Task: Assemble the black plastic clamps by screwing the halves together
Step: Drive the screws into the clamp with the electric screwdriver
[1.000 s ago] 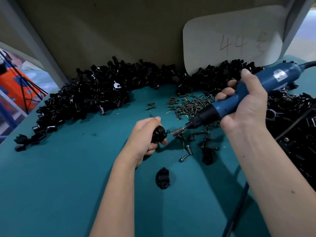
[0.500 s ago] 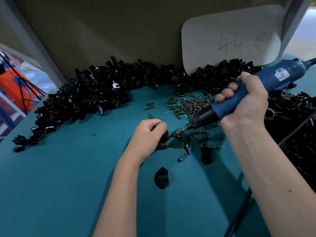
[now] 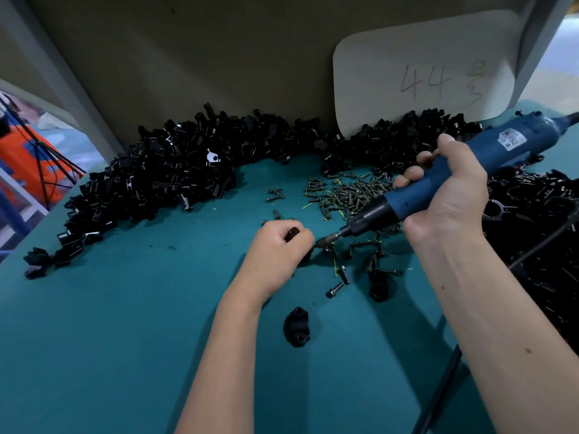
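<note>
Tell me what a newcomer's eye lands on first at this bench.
First, the blue electric screwdriver gripped in the right hand, its bit angled down to the clamp that the left hand holds at the middle of the teal table. Next, the heaps of black clamp halves banked along the back, with a scatter of screws between them. One clamp piece lies alone near the front.

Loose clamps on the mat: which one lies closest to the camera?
The clamp lying alone below the left hand, clear of the screws. The other loose clamp sits farther back, at the edge of the scattered screws.
</note>
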`<state>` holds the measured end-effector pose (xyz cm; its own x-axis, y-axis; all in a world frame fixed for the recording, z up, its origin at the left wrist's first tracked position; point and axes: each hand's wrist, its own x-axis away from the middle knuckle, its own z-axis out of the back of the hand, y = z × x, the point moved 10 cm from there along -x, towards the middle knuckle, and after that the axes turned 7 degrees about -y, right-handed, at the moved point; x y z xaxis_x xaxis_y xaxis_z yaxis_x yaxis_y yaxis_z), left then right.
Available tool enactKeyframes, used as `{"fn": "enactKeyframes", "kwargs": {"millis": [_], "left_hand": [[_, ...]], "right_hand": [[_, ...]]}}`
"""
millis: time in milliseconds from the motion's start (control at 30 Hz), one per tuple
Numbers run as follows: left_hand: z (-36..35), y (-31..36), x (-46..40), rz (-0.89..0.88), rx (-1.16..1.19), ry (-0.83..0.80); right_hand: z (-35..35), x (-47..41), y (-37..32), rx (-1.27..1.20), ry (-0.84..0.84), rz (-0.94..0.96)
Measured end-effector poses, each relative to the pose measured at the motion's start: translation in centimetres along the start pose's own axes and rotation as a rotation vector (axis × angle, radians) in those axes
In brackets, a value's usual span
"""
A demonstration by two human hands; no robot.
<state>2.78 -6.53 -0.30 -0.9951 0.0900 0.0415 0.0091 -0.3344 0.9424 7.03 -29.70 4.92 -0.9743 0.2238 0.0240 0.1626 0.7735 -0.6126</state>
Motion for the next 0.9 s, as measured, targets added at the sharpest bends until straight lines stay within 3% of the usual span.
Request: {"fn": "enactKeyframes", "kwargs": {"millis": [667,900], "left_hand": [[-1.7,0.8,0.2,0.005,0.066,-0.132],[-0.3,2.1,0.6,-0.072,0.097,-0.009]], "right_hand": [[-1.1,0.2,-1.0,0.009,-0.093,0.038],[-1.6,0.2,-1.5,-0.019,-0.144,0.031]]}}
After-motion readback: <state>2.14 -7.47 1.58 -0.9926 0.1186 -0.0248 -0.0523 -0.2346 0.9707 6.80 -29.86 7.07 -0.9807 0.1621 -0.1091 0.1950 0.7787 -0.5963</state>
